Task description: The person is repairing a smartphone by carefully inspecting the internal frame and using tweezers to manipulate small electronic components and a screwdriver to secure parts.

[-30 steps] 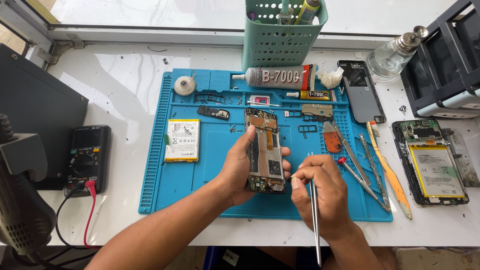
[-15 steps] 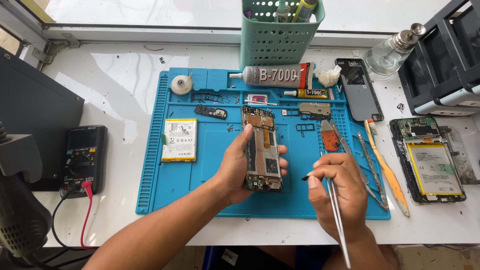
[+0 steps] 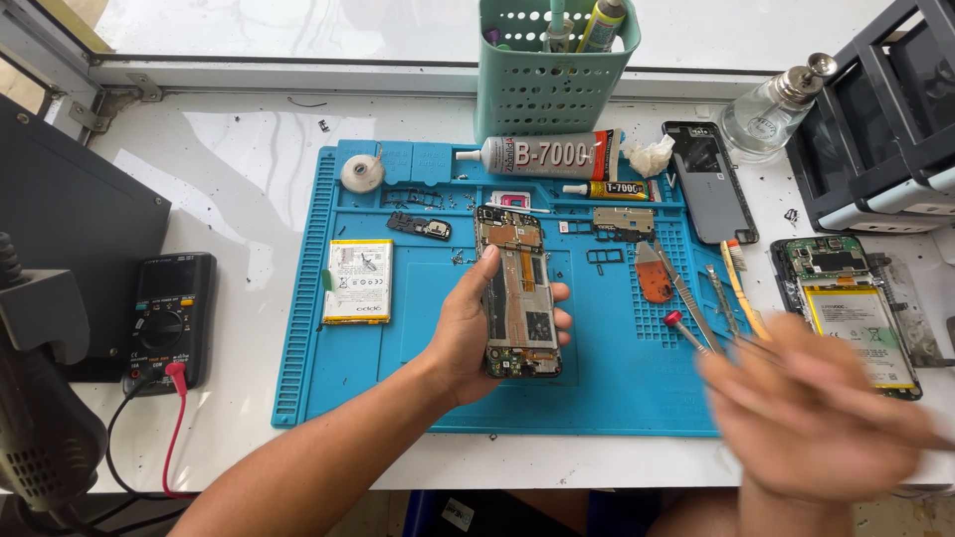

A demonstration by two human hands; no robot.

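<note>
My left hand (image 3: pixel 460 338) holds an opened phone (image 3: pixel 519 298) with its back cover off, circuit board and flex cable showing, just above the blue work mat (image 3: pixel 398 388). My right hand (image 3: pixel 811 408) is a blur at the mat's lower right corner, well right of the phone and near the row of hand tools (image 3: pixel 696 298). The blur hides whether it still grips the thin metal tweezers.
A loose yellow-edged battery (image 3: pixel 359 280) lies left on the mat. Glue tubes (image 3: pixel 542 156), a teal basket (image 3: pixel 552 80), a black back cover (image 3: pixel 708 181) and a glass bottle (image 3: pixel 771 104) stand behind. A second opened phone (image 3: pixel 854 313) lies right, a multimeter (image 3: pixel 169 318) left.
My right hand has swung away from the phone toward the right and down, now motion-blurred. The left hand keeps the phone almost in place.
</note>
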